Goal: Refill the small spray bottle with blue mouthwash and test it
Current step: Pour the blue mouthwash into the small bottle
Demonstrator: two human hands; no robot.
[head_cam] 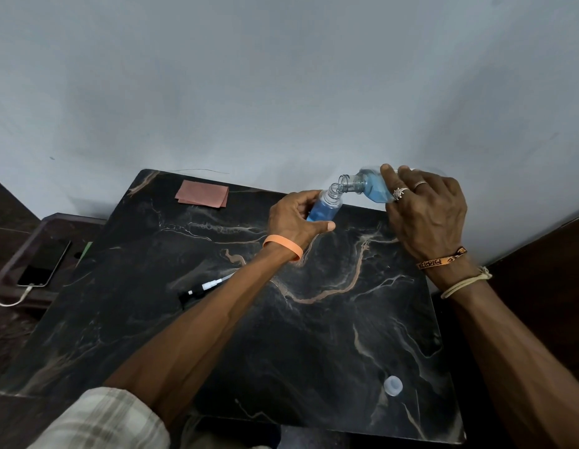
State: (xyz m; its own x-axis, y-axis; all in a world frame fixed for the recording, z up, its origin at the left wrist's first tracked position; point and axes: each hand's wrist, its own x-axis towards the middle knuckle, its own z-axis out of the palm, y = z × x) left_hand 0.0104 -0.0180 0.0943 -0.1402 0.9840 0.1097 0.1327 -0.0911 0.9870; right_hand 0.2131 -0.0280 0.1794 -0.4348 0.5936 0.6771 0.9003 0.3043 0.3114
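- On my left hand (296, 218) I have the fingers (302, 198) and thumb curled round the small clear plastic spray bottle (325, 207), gripping its body and holding it off the table with the open neck tipped a little to the right
- On my right hand (427, 215) the fingers (388, 172) are wrapped over the larger clear mouthwash bottle (367, 188), which lies nearly level; its open mouth is just above and touching or almost touching the small bottle's neck
- Blue liquid fills the small bottle's lower body up towards the shoulder, and blue also sits in the larger bottle's belly; I cannot make out a stream between the two necks
- I judge this to be the pouring step, well along, with capping and the test spray not yet done
- The next move calls for levelling the right bottle back gently before the small one overflows, with the left grip firm and the necks aligned
- Further out, the black-and-white spray pump head (204, 286) lies on the black veined marble table (314, 335) left of my left forearm, ready to be screwed back on
- A pale round plastic cap (393, 385) rests near the table's front right; a folded pink cloth (202, 197) lies at the far edge
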